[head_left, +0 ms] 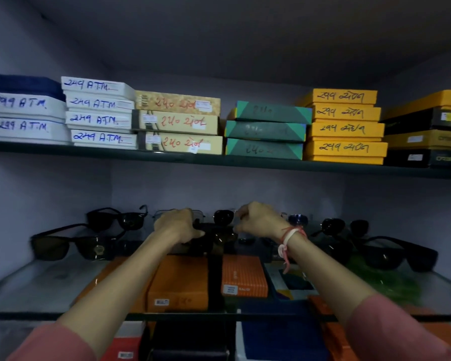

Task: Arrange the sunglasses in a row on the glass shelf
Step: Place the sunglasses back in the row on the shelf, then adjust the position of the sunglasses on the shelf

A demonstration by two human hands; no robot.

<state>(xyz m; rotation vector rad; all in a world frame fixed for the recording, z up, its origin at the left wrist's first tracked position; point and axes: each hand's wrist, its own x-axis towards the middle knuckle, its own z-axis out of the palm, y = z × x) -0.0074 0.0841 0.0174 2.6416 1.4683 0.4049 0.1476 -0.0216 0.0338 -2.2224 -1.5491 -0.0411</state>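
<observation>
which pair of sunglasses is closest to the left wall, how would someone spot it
Start at the lower glass shelf, beneath the shelf of stacked boxes, and look to its left end. The dark sunglasses with brownish lenses sit there at the front, nearest the wall. A second black pair stands behind them, further right.

We cannot tell whether the left hand (179,226) grips the dark pair (220,237) between the hands; its fingers are hidden. The right hand (258,217) covers part of a far pair (297,219). Boxes (427,131) at the right edge are cut off. Small labels (162,302) below the shelf (37,282) blur.
</observation>
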